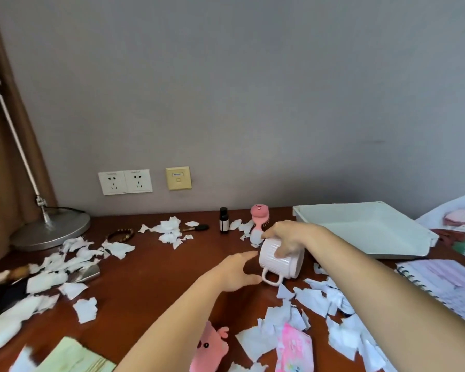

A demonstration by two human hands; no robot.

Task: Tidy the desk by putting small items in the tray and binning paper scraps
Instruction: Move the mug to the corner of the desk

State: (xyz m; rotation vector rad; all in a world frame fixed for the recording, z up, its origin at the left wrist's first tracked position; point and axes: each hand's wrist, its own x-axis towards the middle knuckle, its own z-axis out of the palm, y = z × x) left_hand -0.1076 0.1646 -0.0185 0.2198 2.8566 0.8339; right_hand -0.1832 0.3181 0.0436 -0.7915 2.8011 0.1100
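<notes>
The desk (151,280), dark red-brown wood, runs the full width under a grey wall and is littered from end to end. At its far right sits the tray (403,238), a pale, shallow square dish that looks bare inside. A silver lamp base (51,229) stands at the far left corner, and a spiral notebook (440,280) lies at the right edge, near the tray's front rim. White paper scraps (320,299) lie in drifts to the left, along the back and thickly at the near right.

The mug (281,260) is at mid-desk, just left of the tray, tipped on its side with its handle pointing toward the camera; whether it is lifted clear of the wood I cannot tell. The right hand (290,236) is clamped over its ribbed body from above, fingers curled round the far side and thumb across the front. The left hand (238,272) hangs spread and empty beside the handle, its fingertips close to the mug's wall.

The mug looks like glazed ceramic: stiff, fairly heavy for its size, smooth and likely to chip if knocked, so the body grip or a finger through the handle suits it, with a gentle set-down in the tray. The scraps, by contrast, should be weightless and soft, best gathered in pinches.

Smaller pieces wait at the back: a pink brush (259,214), a dark bottle (223,221) and a bead bracelet (121,234)
</notes>
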